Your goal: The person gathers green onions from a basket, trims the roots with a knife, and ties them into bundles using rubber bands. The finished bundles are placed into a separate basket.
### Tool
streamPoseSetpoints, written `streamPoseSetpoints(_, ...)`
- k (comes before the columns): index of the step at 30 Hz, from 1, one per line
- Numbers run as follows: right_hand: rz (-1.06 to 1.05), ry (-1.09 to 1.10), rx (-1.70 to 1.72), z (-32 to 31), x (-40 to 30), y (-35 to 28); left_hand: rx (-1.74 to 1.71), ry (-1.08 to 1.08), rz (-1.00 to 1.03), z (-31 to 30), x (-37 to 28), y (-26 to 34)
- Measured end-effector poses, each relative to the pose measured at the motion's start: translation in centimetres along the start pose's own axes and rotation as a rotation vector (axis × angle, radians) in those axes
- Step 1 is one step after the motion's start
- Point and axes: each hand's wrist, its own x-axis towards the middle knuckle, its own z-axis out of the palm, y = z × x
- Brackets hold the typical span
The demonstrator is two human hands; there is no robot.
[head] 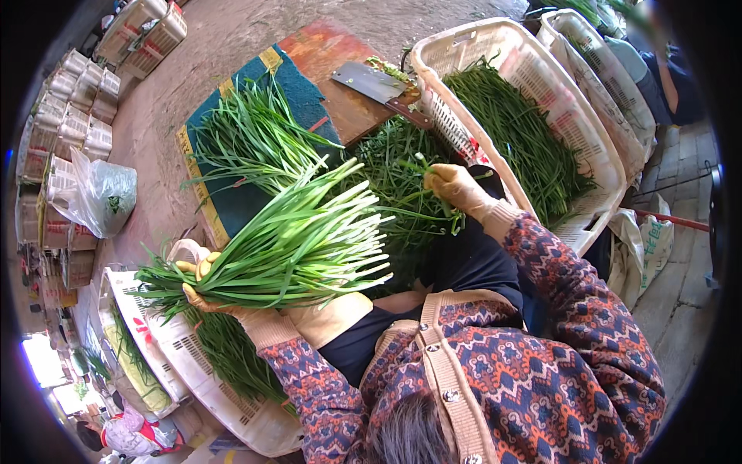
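My left hand (203, 284), in a tan glove, grips a thick bunch of garlic chives (290, 243) near its leaf tips. The white stem ends fan out to the right, above my lap. My right hand (458, 185), also gloved, has its fingers closed on a few loose green stalks (418, 162). It hovers above a heap of loose chive leaves and scraps (394, 151). Beyond the held bunch, another pile of chives (261, 133) lies on a teal mat (217, 217) with a yellow border.
A cleaver (371, 81) rests on a reddish board (324, 46), its handle towards a white plastic crate (429, 52) of chives. Another crate (261, 426) with chives stands by my left arm. A clear plastic bag (110, 197) and stacked crates (81, 127) are at left. People are nearby.
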Motion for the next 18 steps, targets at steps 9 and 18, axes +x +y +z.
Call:
streamPoseSetpoints(9,-0.065,-0.178,-0.034,8.0,-1.0,-10.1,0.115,0.116,0.067,2.7,-0.5,-1.4)
streamPoseSetpoints(18,-0.293,0.057,-0.296,5.0,2.9,-1.9,0.178,0.144,0.080,1.9,-0.2,-1.3)
